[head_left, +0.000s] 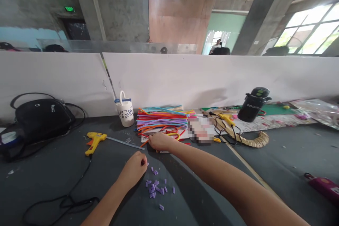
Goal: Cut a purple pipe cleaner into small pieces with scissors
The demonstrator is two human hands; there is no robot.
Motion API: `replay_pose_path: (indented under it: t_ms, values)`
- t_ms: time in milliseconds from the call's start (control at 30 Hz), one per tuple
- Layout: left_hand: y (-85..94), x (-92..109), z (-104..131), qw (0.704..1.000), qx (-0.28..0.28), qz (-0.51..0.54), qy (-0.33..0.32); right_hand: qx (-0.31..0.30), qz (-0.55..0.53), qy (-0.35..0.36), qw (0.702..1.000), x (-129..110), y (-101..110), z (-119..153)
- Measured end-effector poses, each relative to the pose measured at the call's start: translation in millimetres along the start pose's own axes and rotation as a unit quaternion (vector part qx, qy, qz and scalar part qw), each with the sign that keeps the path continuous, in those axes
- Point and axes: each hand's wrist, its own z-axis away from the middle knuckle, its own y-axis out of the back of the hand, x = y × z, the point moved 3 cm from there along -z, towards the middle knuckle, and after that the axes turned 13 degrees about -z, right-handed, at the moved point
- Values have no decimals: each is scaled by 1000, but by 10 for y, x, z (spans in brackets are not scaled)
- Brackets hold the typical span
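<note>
My left hand (136, 166) rests low over the dark table with its fingers curled closed; whatever they hold, if anything, is hidden. Further forward, my right hand (161, 142) reaches to the near edge of a stack of colourful pipe cleaners (162, 122). Its fingers are bent and pressed together, and an orange strip (144, 143) shows beside the fingertips; I cannot tell whether it is held. Scissors with red and yellow handles (174, 135) lie just behind this hand. Short purple cut pieces (156, 188) are scattered on the table between my forearms.
On the left are a yellow glue gun (95, 142) with a trailing cord, a metal ruler (125, 143), a black bag (43, 118) and a white cup (125, 113). To the right stand a black bottle (253, 105) and another yellow glue gun (227, 119). A white partition (185, 81) closes the back.
</note>
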Motion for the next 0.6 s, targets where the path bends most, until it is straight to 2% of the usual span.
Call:
replay_pose_path:
  t_ms: [67, 167, 300, 400, 500, 600]
  values:
    - [1, 5, 19, 1000, 3, 25, -5, 24, -30, -7, 999, -31, 80, 79]
    - [-8, 24, 96, 998, -14, 64, -27, 53, -92, -1, 994, -133, 91, 369]
    - [-9, 67, 206, 991, -58, 110, -58, 57, -166, 14, 984, -309, -122, 883]
    - [21, 50, 222, 991, -41, 119, -47, 85, -192, -8, 978, -365, -281, 1138]
    - [31, 16, 212, 994, 1, 103, -24, 134, -195, -51, 970, -300, -329, 1215]
    - [-9, 55, 225, 995, 10, 91, -29, 182, -175, -105, 962, -146, -284, 1158]
